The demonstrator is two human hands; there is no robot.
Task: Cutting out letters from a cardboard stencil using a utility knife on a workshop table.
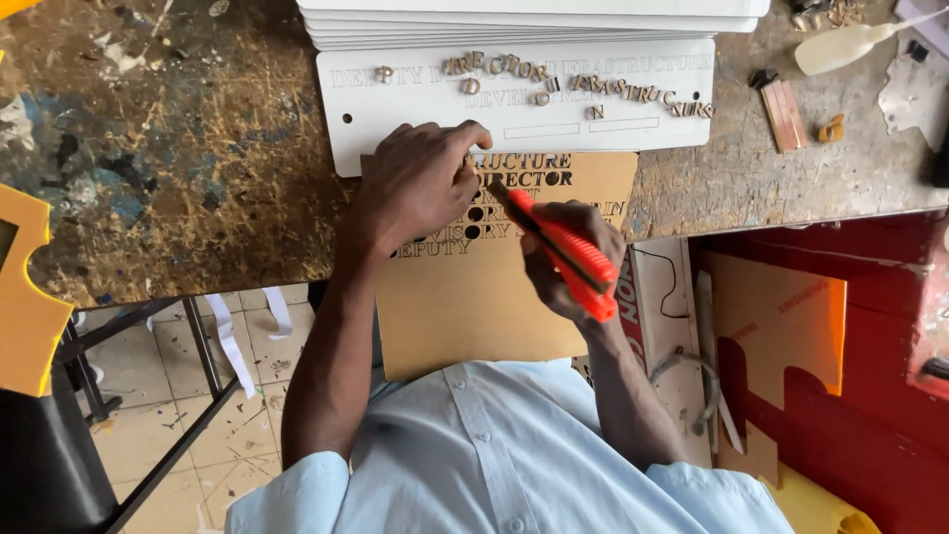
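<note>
Left hand (420, 183): lies flat, fingers bent, pressing on the far left part of the brown sheet; fingertips reach the near edge of the white plate. It grips nothing.
Right hand (568, 259): fingers closed around the knife, just right of the left hand.
Knife (563, 249): orange utility knife with a dark strip along it. Its long axis runs diagonally, tip far-left and butt near-right. The tip points at the cut-out lettering beside the left fingertips and touches the sheet there.
Brown sheet (474, 307): flat rectangular card-coloured panel, its far end on the bench, its near end overhanging towards the person. Rows of letters are cut through its far part; some openings show dark.
White plate (395, 129): long white rectangle lying left-right on the bench, just beyond the sheet, with faint outlined lettering and two slots. Small wooden letters (494, 67) sit loosely on it, some in line, some scattered.
White stack (534, 22): more white plates piled at the far edge, partly over the first.
Bench (178, 148): scarred, paint-stained wooden top.
Bottle (850, 44): pale squeeze bottle lying far right, nozzle to the right.
Orange panel (25, 297): shaped piece at the left edge.
Red box (850, 396): near right, below the bench, holding a brown offcut.
</note>
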